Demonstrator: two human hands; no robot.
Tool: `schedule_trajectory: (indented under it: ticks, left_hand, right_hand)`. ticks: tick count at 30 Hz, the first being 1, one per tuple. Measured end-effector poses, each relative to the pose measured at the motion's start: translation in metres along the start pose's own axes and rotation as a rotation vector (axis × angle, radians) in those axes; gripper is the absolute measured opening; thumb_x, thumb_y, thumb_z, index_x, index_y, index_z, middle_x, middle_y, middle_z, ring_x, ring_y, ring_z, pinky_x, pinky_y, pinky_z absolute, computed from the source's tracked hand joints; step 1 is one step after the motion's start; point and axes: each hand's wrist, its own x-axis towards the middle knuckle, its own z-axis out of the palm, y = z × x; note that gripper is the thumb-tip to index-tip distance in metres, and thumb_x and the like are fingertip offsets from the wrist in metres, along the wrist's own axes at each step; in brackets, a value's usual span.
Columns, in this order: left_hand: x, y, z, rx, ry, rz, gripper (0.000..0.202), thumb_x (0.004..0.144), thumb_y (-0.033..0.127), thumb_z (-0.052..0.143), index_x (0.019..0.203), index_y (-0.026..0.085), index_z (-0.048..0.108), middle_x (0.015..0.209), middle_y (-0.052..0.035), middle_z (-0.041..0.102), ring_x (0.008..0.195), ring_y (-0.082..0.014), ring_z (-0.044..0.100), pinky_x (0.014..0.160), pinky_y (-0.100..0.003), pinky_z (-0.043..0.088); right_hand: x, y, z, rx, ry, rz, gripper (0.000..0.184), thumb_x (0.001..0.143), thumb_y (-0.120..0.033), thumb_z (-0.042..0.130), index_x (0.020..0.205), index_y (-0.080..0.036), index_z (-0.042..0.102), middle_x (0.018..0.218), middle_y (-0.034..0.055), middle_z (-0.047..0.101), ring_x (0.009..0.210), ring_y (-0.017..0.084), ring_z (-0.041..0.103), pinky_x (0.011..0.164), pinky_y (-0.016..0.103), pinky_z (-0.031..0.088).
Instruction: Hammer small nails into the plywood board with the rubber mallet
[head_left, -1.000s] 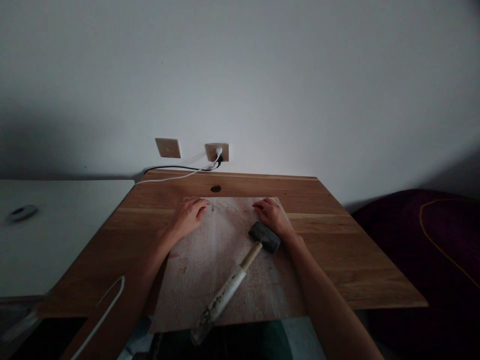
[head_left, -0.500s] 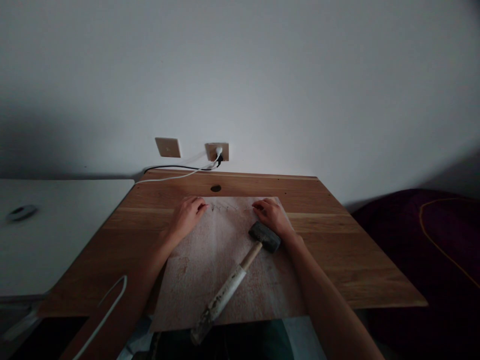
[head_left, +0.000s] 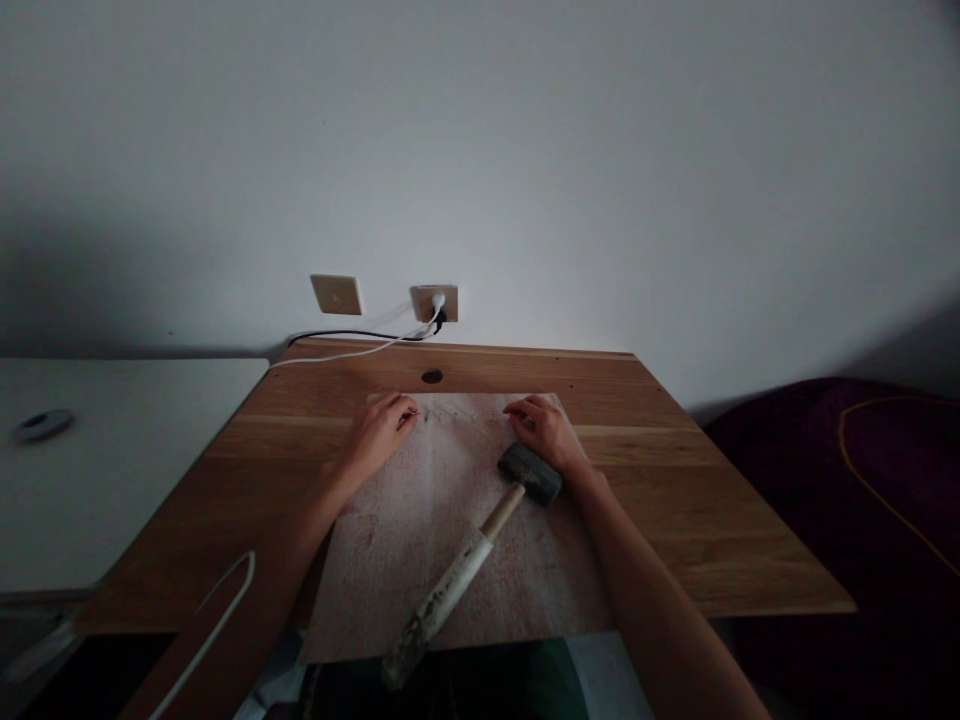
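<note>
A pale plywood board (head_left: 435, 540) lies on the wooden desk (head_left: 675, 500). My left hand (head_left: 379, 432) rests on the board's far left corner, fingers curled down. My right hand (head_left: 546, 428) rests near its far right corner, fingers likewise curled onto the wood. Between the two hands runs a row of small nails (head_left: 454, 411) standing in the board. A mallet with a dark head (head_left: 529, 472) and a worn wooden handle (head_left: 450, 585) lies diagonally across the board, its head just beside my right wrist. Neither hand holds it.
A white cable (head_left: 214, 620) loops over the desk's near left corner. White and black cables run from a wall socket (head_left: 433, 302) behind the desk. A white table (head_left: 112, 450) adjoins on the left, a dark purple cushion (head_left: 847, 480) on the right.
Almost nothing has moved; both hands stay at the board's far corners, with only slight shifts of the fingers.
</note>
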Motion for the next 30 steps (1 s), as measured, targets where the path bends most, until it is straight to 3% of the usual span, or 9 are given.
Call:
schedule_trajectory:
  ticks: [7, 12, 21, 26, 30]
  left_hand:
    - [-0.001, 0.000, 0.001, -0.033, -0.044, 0.023, 0.004, 0.092, 0.021, 0.067, 0.088, 0.021, 0.067, 0.087, -0.0019, 0.070, 0.082, -0.0187, 0.067, 0.076, -0.031, 0.050]
    - [-0.001, 0.001, 0.002, -0.019, -0.024, 0.043, 0.007, 0.093, 0.021, 0.065, 0.087, 0.021, 0.067, 0.085, -0.0026, 0.070, 0.081, -0.0196, 0.066, 0.076, -0.032, 0.050]
    - [0.000, 0.004, 0.001, -0.025, -0.038, 0.046, 0.011, 0.094, 0.017, 0.059, 0.090, 0.021, 0.068, 0.085, -0.0033, 0.070, 0.081, -0.0198, 0.066, 0.077, -0.033, 0.051]
    - [0.002, 0.008, -0.004, -0.059, -0.025, 0.063, 0.012, 0.093, 0.016, 0.058, 0.091, 0.022, 0.068, 0.089, -0.0031, 0.069, 0.086, -0.0195, 0.065, 0.082, -0.033, 0.050]
    - [0.011, 0.016, -0.008, -0.131, 0.003, 0.020, 0.011, 0.095, 0.018, 0.057, 0.091, 0.022, 0.066, 0.089, -0.0016, 0.069, 0.085, -0.0174, 0.066, 0.081, -0.031, 0.050]
  right_hand:
    - [0.000, 0.009, 0.006, 0.042, 0.157, 0.054, 0.023, 0.090, -0.018, 0.054, 0.099, -0.023, 0.075, 0.096, 0.0073, 0.066, 0.089, 0.022, 0.063, 0.085, 0.036, 0.052]
    - [-0.001, 0.011, 0.007, 0.044, 0.198, 0.060, 0.023, 0.087, -0.016, 0.055, 0.097, -0.024, 0.074, 0.097, 0.0063, 0.065, 0.090, 0.022, 0.063, 0.086, 0.037, 0.052]
    - [-0.002, 0.010, 0.006, 0.016, 0.140, 0.041, 0.025, 0.086, -0.015, 0.053, 0.099, -0.022, 0.073, 0.099, 0.0084, 0.066, 0.095, 0.024, 0.062, 0.089, 0.039, 0.050]
    - [0.001, 0.002, 0.002, -0.042, 0.037, 0.008, 0.018, 0.091, -0.027, 0.062, 0.102, -0.023, 0.076, 0.101, 0.0087, 0.068, 0.098, 0.025, 0.062, 0.093, 0.039, 0.048]
    - [0.002, -0.003, 0.002, -0.028, 0.044, 0.004, 0.020, 0.093, -0.034, 0.063, 0.103, -0.023, 0.076, 0.098, 0.0084, 0.068, 0.095, 0.024, 0.064, 0.091, 0.038, 0.050]
